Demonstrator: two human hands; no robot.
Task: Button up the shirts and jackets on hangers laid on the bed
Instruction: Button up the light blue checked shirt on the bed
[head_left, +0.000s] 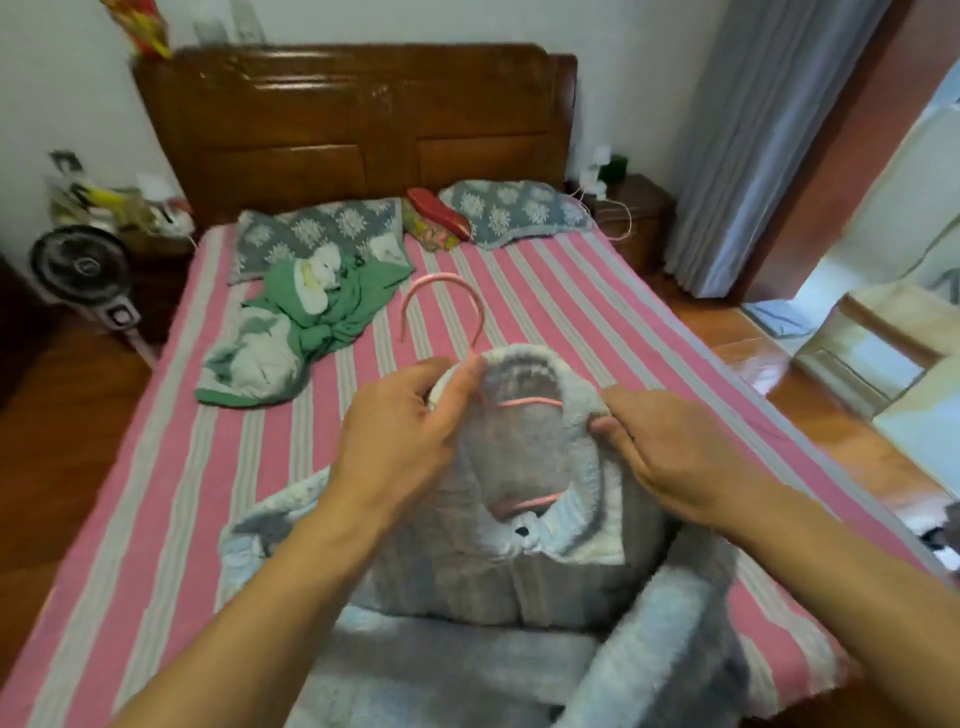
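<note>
Jacket (519, 561), grey fleece, lying front-up on bed (649, 332) near its foot, pink hanger (441, 306) threaded through collar, hook arching toward pillows (322, 228). Left hand (400, 421) pinching left collar edge beside hanger neck, fingers (457, 384) curled and clamped on fleece. Right hand (670, 447) gripping right collar edge, thumb pressing fabric against curled fingers. Dark button (521, 531) showing just below collar opening; lower front looking closed, though too blurred to say for certain. Green jacket (311, 306) lying crumpled farther up bed at left, touching one pillow. Fan (78, 270) standing on floor at left.
</note>
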